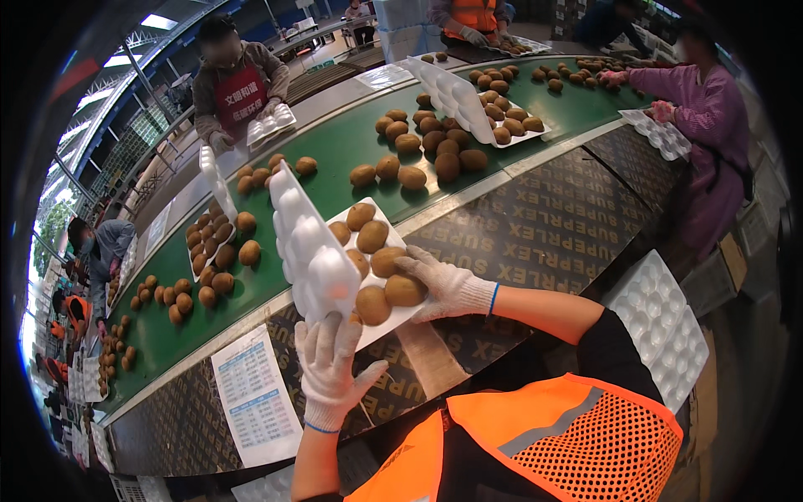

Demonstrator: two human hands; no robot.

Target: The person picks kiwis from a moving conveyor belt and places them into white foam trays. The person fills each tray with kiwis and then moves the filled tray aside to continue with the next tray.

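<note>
In the head view, a hinged white foam fruit tray (401, 307) stands partly over the conveyor's near edge, its lid (307, 245) raised steeply on the left. Several kiwifruit (371, 237) sit in its cups. My right hand (446, 283), in a white knit glove, grips the tray's right side, its fingertips on a kiwifruit. My left hand (332, 364), gloved too, has its fingers spread upward against the lower end of the lid; its thumb is apart and points right. Loose kiwifruit (411, 178) lie on the green belt (332, 188) beyond the tray.
Dark printed boards (521, 219) edge the belt, with a printed sheet (257, 395) at left. More filled trays (495, 135) stand on the belt. Stacked empty trays (659, 332) are at my right. Co-workers stand across the belt and at far right (709, 125).
</note>
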